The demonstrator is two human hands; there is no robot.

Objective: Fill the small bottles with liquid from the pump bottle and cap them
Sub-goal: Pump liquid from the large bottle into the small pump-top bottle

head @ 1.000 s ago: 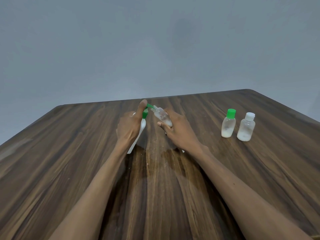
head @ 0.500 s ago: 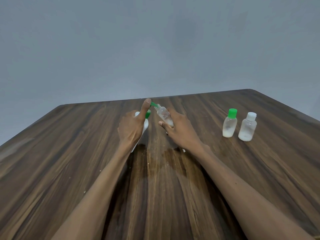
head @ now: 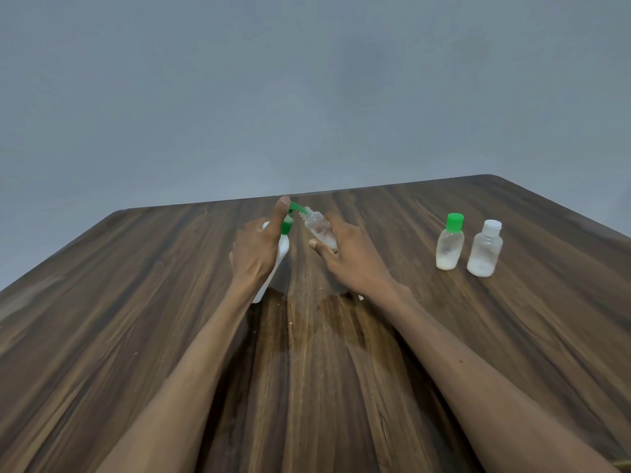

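Note:
My left hand (head: 254, 254) wraps the white pump bottle (head: 278, 257), which stands on the wooden table (head: 136, 302); my thumb rests on top of its green pump head (head: 293, 209). My right hand (head: 351, 259) holds a small clear uncapped bottle (head: 319, 227), tilted with its mouth against the green nozzle. A little white liquid sits in its lower end. To the right stand two small capped bottles: one with a green cap (head: 450, 242) and one with a white cap (head: 485, 249), each with some white liquid at the bottom.
A small white object (head: 360, 297), partly hidden under my right wrist, lies on the table. The table's far edge runs just behind the pump bottle, with a plain grey wall beyond. Bare wood lies in front and to the left.
The green pump head has risen under my left thumb since the earliest frame. The small bottle has stayed at the nozzle, lifted slightly with it.

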